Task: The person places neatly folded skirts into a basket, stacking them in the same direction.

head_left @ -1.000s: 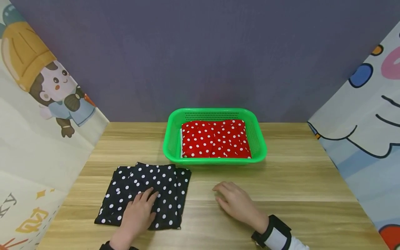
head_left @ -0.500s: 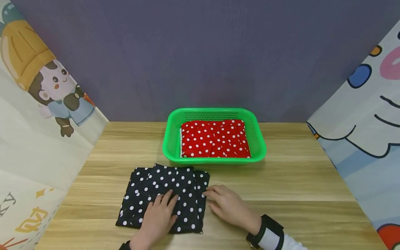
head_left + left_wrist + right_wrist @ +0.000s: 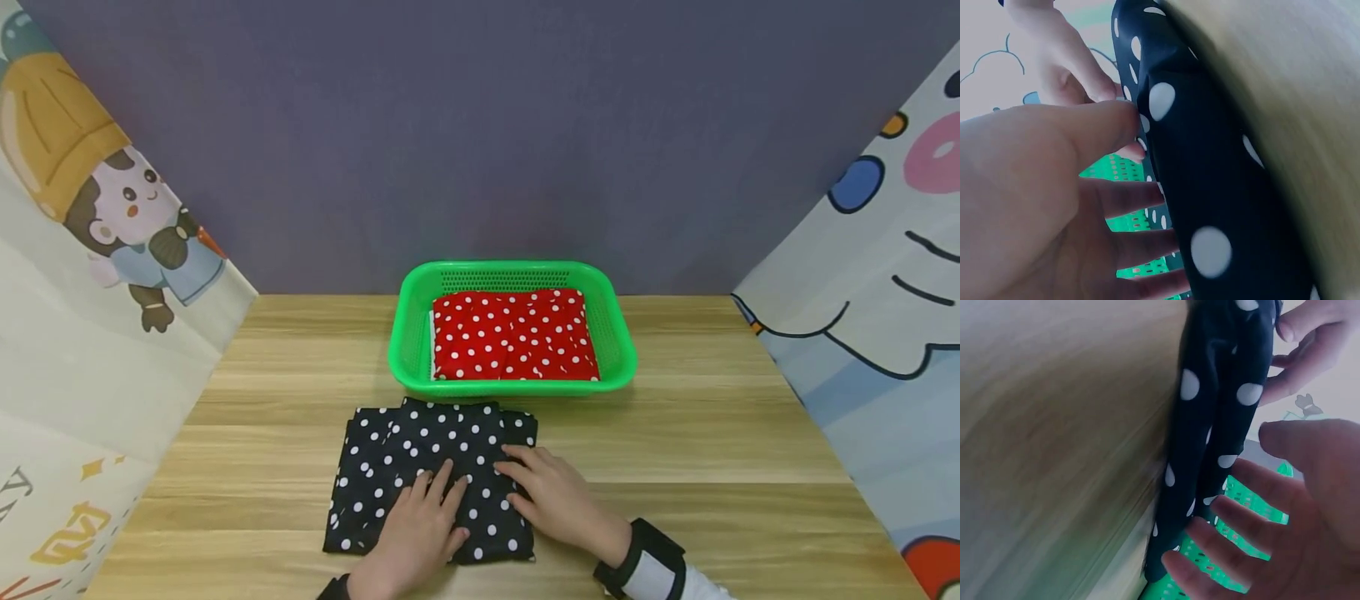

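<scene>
A folded black cloth with white polka dots lies on the wooden table, just in front of a green basket. My left hand rests flat on its near middle, fingers straight. My right hand lies flat on its right part, fingers spread. The left wrist view shows the black cloth beside my left hand's fingers. In the right wrist view the cloth stands next to my right hand's fingers. A folded red polka-dot cloth fills the basket.
Cartoon-printed panels stand at the left and right sides of the table, with a purple wall behind. Bare wood lies to the left and right of the black cloth.
The black cloth has slid to the right across the table under my left hand. My right hand, which lay on bare wood, now rests on the cloth's right part.
</scene>
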Tool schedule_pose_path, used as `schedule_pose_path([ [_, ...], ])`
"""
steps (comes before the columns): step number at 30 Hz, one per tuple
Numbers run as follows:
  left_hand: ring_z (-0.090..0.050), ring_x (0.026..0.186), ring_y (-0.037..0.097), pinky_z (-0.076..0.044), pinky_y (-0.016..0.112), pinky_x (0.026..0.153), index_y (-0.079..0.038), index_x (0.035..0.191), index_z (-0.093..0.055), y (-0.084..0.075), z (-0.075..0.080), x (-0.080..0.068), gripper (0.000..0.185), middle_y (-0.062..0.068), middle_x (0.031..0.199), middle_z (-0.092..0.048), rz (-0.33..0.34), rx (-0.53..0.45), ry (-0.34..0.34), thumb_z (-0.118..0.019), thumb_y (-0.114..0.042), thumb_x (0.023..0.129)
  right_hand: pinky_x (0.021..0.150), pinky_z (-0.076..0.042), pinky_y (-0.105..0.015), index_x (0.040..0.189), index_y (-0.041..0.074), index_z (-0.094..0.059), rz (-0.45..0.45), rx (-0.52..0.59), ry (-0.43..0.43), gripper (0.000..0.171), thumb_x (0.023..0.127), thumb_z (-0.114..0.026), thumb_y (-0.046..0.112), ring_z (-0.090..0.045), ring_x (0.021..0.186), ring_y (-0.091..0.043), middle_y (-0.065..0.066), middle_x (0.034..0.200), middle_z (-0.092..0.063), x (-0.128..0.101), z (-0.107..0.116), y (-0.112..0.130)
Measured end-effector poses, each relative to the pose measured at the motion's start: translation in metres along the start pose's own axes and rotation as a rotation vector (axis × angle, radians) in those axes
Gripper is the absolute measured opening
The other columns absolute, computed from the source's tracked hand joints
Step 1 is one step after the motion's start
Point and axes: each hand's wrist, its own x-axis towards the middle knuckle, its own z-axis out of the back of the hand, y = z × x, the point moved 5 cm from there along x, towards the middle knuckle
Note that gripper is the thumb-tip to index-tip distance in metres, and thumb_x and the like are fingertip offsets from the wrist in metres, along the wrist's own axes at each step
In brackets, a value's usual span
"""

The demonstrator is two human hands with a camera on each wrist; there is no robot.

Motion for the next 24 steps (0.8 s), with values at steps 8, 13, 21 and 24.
schedule_pose_path([
  [8, -0.040, 0.127, 0.031, -0.037, 0.049, 0.100, -0.014, 0.133, -0.047, -0.005, 0.000, 0.000, 0.053, 0.010, 0.144, -0.037, -0.071, -0.112, 0.047, -0.054, -0.042, 0.088, 0.088, -0.046, -0.049, 0.122, 0.017, -0.059, -0.050, 0.009, 0.006, 0.039, 0.085, -0.063, 0.031, -0.049, 0.118, -0.027, -0.006, 0.133, -0.047, -0.016, 0.001, -0.014],
  [13, -0.042, 0.125, 0.027, -0.038, 0.047, 0.099, -0.011, 0.129, -0.051, 0.002, 0.009, -0.003, 0.049, 0.009, 0.139, -0.042, -0.059, -0.152, -0.065, -0.058, -0.036, 0.088, 0.086, -0.045, -0.052, 0.120, 0.017, -0.060, -0.080, 0.011, 0.000, 0.039, 0.085, -0.064, 0.031, -0.048, 0.118, -0.028, -0.007, 0.134, -0.048, -0.026, 0.003, -0.022],
  [21, -0.054, 0.107, 0.028, -0.046, 0.044, 0.087, -0.005, 0.112, -0.063, 0.034, 0.022, -0.003, 0.041, 0.013, 0.118, -0.057, 0.105, -0.135, -0.339, -0.070, -0.028, 0.079, 0.083, -0.045, -0.054, 0.117, 0.014, -0.062, -0.121, 0.012, -0.029, 0.036, 0.084, -0.065, 0.028, -0.050, 0.117, -0.032, -0.010, 0.132, -0.049, -0.039, 0.011, -0.035],
  [24, -0.057, 0.099, 0.028, -0.049, 0.042, 0.081, -0.003, 0.109, -0.064, 0.046, 0.023, -0.001, 0.040, 0.013, 0.112, -0.059, 0.174, -0.133, -0.384, -0.072, -0.026, 0.076, 0.081, -0.046, -0.054, 0.115, 0.014, -0.063, -0.132, 0.004, -0.052, 0.035, 0.083, -0.066, 0.027, -0.051, 0.115, -0.033, -0.012, 0.130, -0.051, -0.044, 0.016, -0.040],
])
